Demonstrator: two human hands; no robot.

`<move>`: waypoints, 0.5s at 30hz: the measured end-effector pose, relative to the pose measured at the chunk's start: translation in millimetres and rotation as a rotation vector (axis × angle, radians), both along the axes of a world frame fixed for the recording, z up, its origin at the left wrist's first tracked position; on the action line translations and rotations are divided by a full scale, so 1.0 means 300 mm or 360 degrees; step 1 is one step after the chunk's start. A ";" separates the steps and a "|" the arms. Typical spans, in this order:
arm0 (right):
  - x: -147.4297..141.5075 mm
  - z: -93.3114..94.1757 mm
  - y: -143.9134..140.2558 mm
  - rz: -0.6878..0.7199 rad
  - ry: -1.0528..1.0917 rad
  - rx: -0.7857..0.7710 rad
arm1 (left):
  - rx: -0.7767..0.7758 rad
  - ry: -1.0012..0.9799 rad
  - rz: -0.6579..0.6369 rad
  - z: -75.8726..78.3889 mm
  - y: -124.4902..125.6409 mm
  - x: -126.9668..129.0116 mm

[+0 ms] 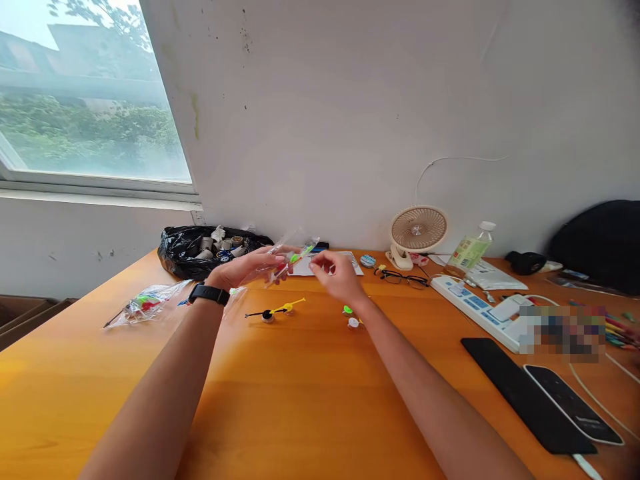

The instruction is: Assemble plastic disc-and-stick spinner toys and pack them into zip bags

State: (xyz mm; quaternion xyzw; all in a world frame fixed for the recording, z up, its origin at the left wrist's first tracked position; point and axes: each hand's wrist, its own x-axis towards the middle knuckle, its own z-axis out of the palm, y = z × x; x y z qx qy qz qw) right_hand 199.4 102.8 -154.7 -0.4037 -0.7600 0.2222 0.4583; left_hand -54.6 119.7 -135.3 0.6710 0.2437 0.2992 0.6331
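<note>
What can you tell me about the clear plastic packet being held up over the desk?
The clear plastic packet is a slim, see-through sleeve, crinkled and glossy, held tilted above the orange desk, its upper end toward the wall. Through it show thin coloured pieces, red low down and green higher up. The left hand holds its lower end, and the right hand is at its upper end, fingers pinched, though contact there is hard to tell. It touches nothing else.

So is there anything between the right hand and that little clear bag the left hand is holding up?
Nothing visible. The right hand hovers just beside the clear plastic bag that the left hand holds above the orange table.
</note>
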 end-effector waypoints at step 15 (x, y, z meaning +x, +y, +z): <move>-0.199 -0.163 -0.155 0.0357 -0.1044 0.0159 | -0.0015 0.0036 0.0084 -0.004 0.008 -0.053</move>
